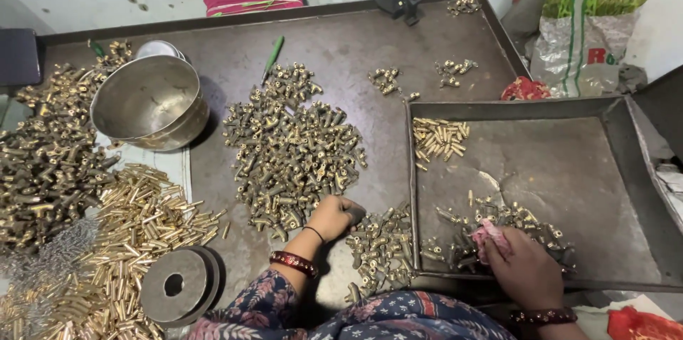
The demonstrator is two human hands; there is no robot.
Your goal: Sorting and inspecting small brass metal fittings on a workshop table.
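Left hand (336,215) was curled on brass fittings (292,148); right hand (523,269) pinched a pink cloth (491,235) over fittings in the tray (640,169). Best taken few at a time, held firmly.

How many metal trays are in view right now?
2: the large flat tray spanning the workspace under the brass piles, and a smaller tray on its right side, where the right hand rests. Others may be out of frame.

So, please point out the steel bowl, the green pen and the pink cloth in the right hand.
steel bowl (146,98): head view, on its inner wall.
green pen (272,55): head view, middle of its barrel.
pink cloth (489,236): head view, on the bunched part above the right hand (525,269).
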